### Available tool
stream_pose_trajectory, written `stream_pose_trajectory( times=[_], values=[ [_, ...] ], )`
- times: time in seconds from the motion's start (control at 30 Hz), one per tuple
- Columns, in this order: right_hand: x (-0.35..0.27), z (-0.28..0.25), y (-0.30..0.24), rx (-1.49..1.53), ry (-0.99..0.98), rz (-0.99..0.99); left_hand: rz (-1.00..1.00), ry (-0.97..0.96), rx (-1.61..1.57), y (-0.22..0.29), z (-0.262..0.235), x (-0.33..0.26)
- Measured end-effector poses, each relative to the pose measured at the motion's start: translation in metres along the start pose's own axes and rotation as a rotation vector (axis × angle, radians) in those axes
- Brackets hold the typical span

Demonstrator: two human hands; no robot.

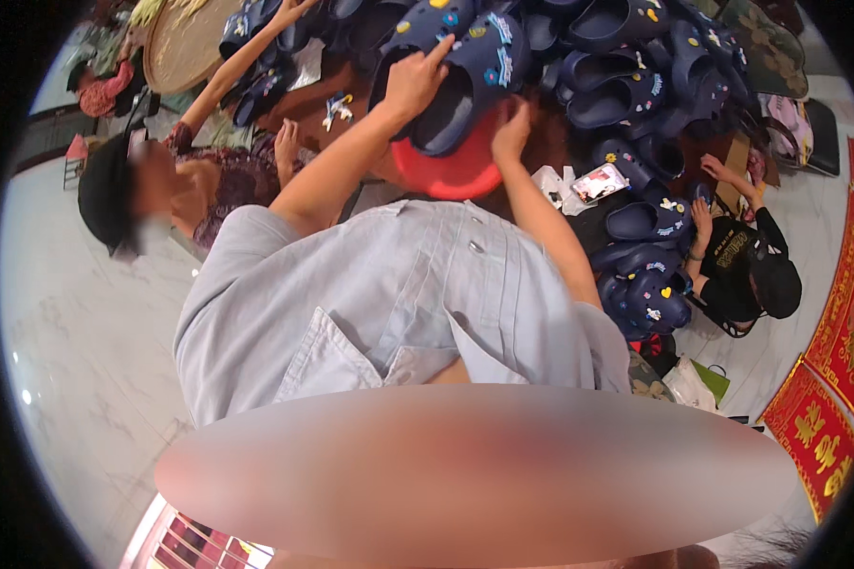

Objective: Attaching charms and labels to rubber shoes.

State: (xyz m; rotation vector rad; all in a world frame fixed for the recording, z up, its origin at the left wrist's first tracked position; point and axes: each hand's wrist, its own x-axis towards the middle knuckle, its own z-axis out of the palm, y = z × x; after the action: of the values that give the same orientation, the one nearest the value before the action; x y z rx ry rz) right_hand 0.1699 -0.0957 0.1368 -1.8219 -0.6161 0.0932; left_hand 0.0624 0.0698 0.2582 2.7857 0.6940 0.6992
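Observation:
Two navy clogs with colourful charms lie side by side in front of me, heels toward me. On the left clog (405, 36) rests my left hand (416, 81), its index finger stretched out over the upper and its other fingers curled. Beside the heel of the right clog (446, 106) is my right hand (511, 133), fingers extended up along the clog's side; I see nothing held in it. Under the heels shows a round red plastic object (446, 171), partly covered by the clogs.
Many navy clogs (617, 85) are heaped at the right and far side. A phone (600, 182) lies near white plastic (558, 190). A person (209, 180) at left reaches across; another person (745, 247) handles clogs at right. A round woven tray (194, 47) stands far left.

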Motion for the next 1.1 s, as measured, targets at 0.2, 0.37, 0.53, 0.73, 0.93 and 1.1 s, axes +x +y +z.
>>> stream_pose_trajectory(
  times=[0.2, 0.37, 0.53, 0.73, 0.93, 1.1],
  values=[
    [0.000, -0.033, -0.016, 0.112, 0.044, 0.205, -0.126, -0.225, 0.030, 0.031, 0.023, -0.094],
    [-0.013, -0.045, -0.039, -0.138, -0.266, 0.253, -0.156, -0.092, -0.014, 0.034, 0.035, -0.105],
    [0.000, -0.049, -0.046, -0.371, -0.377, 0.191, -0.128, -0.088, -0.012, 0.032, 0.042, -0.109],
    [-0.006, -0.045, -0.039, -0.561, -0.381, 0.042, -0.139, -0.084, -0.025, 0.036, 0.044, -0.110],
    [-0.003, -0.059, -0.017, -0.070, -0.296, 0.302, -0.127, -0.092, -0.044, 0.036, 0.044, -0.107],
    [-0.015, -0.082, -0.065, -0.058, -0.252, -0.058, -0.168, -0.170, -0.076, 0.049, 0.051, -0.101]
  ],
)
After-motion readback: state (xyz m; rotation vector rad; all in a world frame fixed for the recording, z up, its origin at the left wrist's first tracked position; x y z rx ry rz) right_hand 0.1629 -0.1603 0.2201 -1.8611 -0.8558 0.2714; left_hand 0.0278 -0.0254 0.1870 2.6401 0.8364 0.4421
